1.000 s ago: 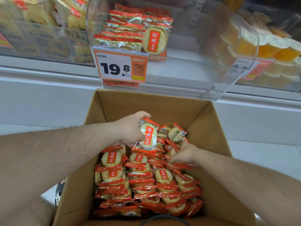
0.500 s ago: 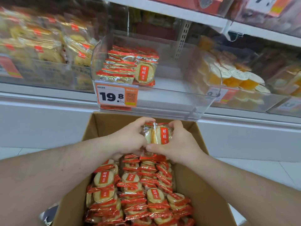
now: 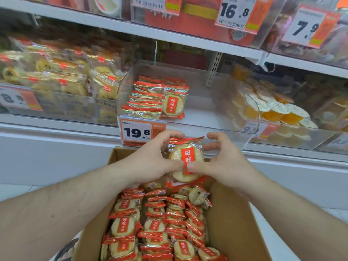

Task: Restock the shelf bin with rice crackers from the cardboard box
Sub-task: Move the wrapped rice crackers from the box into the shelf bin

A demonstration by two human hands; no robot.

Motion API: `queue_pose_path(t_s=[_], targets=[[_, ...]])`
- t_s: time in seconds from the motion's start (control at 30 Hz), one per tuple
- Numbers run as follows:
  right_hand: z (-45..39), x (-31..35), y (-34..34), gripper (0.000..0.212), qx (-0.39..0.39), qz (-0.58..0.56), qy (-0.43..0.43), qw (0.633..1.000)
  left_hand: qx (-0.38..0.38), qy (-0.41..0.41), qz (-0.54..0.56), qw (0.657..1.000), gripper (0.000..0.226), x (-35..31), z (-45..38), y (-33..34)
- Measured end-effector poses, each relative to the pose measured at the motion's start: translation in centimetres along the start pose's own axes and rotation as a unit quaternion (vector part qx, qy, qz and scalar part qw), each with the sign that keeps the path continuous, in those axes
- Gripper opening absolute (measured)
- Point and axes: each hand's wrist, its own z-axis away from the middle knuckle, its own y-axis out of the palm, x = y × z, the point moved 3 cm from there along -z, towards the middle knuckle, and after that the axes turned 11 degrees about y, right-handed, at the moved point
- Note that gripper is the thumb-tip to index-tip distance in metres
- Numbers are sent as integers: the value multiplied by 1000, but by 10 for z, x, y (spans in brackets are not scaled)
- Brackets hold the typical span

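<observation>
1. Nearest of all, the cardboard box [image 3: 231, 223] sits open below the arms, packed with rows of red-and-gold rice cracker packs [image 3: 156, 228], some flat, some on edge.
2. Just above the box's far end, both hands meet on a held bundle of rice crackers [image 3: 185, 161], label facing up toward the camera.
3. The left hand [image 3: 150, 161] grips the bundle from the left, fingers curled over its top edge, thumb pressed on the front near the label.
4. The right hand [image 3: 224, 162] holds from the right; its thumb pinches the front of the wrapper right beside the left thumb, while its fingers curve round the far side, the upper ones looking slightly off the pack.
5. How many packs are in the bundle, I cannot tell; at least one more shows behind the front one.
6. Just beyond the hands, an orange price tag [image 3: 142, 131] reading 19.8 hangs on the front lip of the clear shelf bin [image 3: 216, 127].
7. Inside the bin, a small stack of rice cracker packs [image 3: 156, 99] sits at the left side; the right part shows bare floor.
8. Left of that, a neighbouring bin holds gold-wrapped snacks [image 3: 71, 76]; to the right, orange jelly cups [image 3: 278, 112].
9. Farthest up, the upper shelf carries price tags [image 3: 235, 12] reading 16.8 and 7.9.
</observation>
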Motion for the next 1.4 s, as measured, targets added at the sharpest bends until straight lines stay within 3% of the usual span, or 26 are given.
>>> queue_pose_path(t_s=[0.03, 0.13, 0.17, 0.27, 0.4, 0.5, 0.6, 0.7, 0.77, 0.87, 0.97, 1.13, 1.4], targets=[[0, 0, -3, 108, 37, -47, 13, 998, 12, 10, 3, 1000, 60, -4, 1, -3], [4, 7, -8, 41, 133, -143, 9, 981, 35, 37, 4, 999, 60, -16, 3, -10], [5, 8, -8, 32, 157, -158, 5, 975, 37, 42, 7, 998, 60, -20, 4, -12], [3, 10, -7, 36, 202, -164, -4, 966, 50, 54, 11, 997, 59, -28, 3, -16], [1, 12, -2, 52, 181, -153, -4, 972, 67, 65, -13, 996, 60, -31, 3, -20], [2, 19, -2, 46, 177, -169, 0, 970, 59, 83, -53, 993, 66, -34, 2, -23], [-4, 42, -28, 39, 142, -175, -16, 974, -103, 164, -165, 967, 53, -48, 0, -41], [-20, 77, -63, 27, 19, -202, -59, 977, -273, 253, -329, 868, 35, -63, 3, -65], [-40, 96, -69, 21, -29, -209, -74, 975, -336, 239, -362, 836, 31, -63, 1, -78], [-89, 100, -50, 24, -20, -147, -26, 989, -391, 150, -301, 856, 34, -50, -7, -95], [-137, 90, -25, 23, -9, -51, 46, 998, -398, 87, -227, 884, 36, -36, -13, -102], [-182, 82, 5, 39, -21, -12, 53, 998, -415, 81, -249, 871, 24, -29, -14, -106], [-198, 78, 12, 34, -89, 75, 33, 993, -404, 89, -287, 864, 26, -29, -16, -108]])
